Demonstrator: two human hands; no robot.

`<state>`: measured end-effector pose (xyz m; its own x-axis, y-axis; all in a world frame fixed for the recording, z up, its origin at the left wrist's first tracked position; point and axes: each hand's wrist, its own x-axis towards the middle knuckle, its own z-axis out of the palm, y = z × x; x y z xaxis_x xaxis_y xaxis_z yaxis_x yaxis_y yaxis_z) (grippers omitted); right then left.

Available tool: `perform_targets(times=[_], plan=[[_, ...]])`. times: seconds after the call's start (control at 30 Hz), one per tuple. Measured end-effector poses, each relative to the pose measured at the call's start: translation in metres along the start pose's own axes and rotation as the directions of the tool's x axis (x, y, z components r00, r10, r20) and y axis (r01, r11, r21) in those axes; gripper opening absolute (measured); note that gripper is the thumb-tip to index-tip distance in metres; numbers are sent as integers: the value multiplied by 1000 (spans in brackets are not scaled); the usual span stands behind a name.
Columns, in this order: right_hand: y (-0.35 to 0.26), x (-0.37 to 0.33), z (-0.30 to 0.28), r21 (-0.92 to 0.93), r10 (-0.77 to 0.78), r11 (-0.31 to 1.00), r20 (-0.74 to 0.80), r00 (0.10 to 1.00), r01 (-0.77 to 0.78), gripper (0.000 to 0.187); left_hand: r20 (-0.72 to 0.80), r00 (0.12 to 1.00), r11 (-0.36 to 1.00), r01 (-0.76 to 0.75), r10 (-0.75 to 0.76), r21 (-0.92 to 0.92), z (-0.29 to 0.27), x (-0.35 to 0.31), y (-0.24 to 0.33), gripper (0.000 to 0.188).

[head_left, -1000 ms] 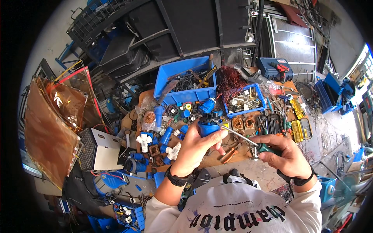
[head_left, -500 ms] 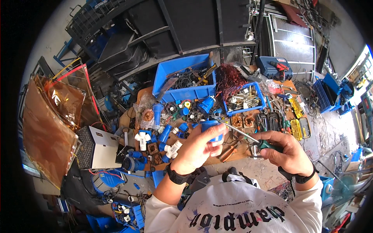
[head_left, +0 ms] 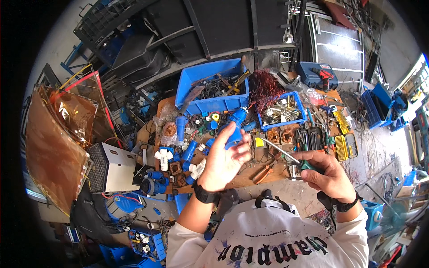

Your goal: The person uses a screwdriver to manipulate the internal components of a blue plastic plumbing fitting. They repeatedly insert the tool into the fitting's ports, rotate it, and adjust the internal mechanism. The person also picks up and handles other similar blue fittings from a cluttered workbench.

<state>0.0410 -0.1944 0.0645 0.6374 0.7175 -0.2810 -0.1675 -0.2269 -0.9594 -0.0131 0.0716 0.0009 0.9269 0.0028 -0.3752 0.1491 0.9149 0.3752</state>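
My left hand (head_left: 223,163) has its thumb and fingers closed round a blue plastic connector housing (head_left: 232,139), tilted above the bench. Part of it is hidden behind the fingers. Just beyond it is another blue connector (head_left: 238,117), and the two overlap in view. In my right hand (head_left: 328,172) is a screwdriver (head_left: 280,151) with a green handle and a long metal shaft. Its tip points left toward the left hand, apart from the housing. Near the tip lies a small yellow piece (head_left: 259,142). Pliers (head_left: 262,175) with orange handles lie below, between my hands.
Behind stand a large blue bin (head_left: 212,107) of cables and tools and a shallow blue tray (head_left: 283,123) of metal parts. White pipe fittings (head_left: 163,157) lie left of my hands. At right are yellow bit cases (head_left: 340,147) and a red drill (head_left: 326,77) on a case.
My left hand has drawn left and turned, tilting the blue housing away from the screwdriver tip. The screwdriver stays nearly in place in my right hand. The small yellow piece has come into sight.
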Motion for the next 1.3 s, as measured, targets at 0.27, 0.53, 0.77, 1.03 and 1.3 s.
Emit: perform_targets(times=[0.27,0.53,0.77,1.03,1.3], plan=[[33,-6,-9,139,92,986,-31,995,-87,38,-314,843,789,-191,437,584,-88,81,1,44],[53,-23,-16,201,141,973,-118,983,-116,39,35,854,661,-427,519,617,-66,73,1,21],[39,-26,-7,92,47,995,-134,990,-35,37,251,927,745,-374,279,552,-11,16,-18,44],[3,-14,1,-367,-305,888,-15,952,279,36,262,896,620,-438,358,651,13,-13,-28,47],[-21,-13,5,-349,-202,914,45,978,204,35,248,859,449,-457,449,768,18,-24,-27,47]])
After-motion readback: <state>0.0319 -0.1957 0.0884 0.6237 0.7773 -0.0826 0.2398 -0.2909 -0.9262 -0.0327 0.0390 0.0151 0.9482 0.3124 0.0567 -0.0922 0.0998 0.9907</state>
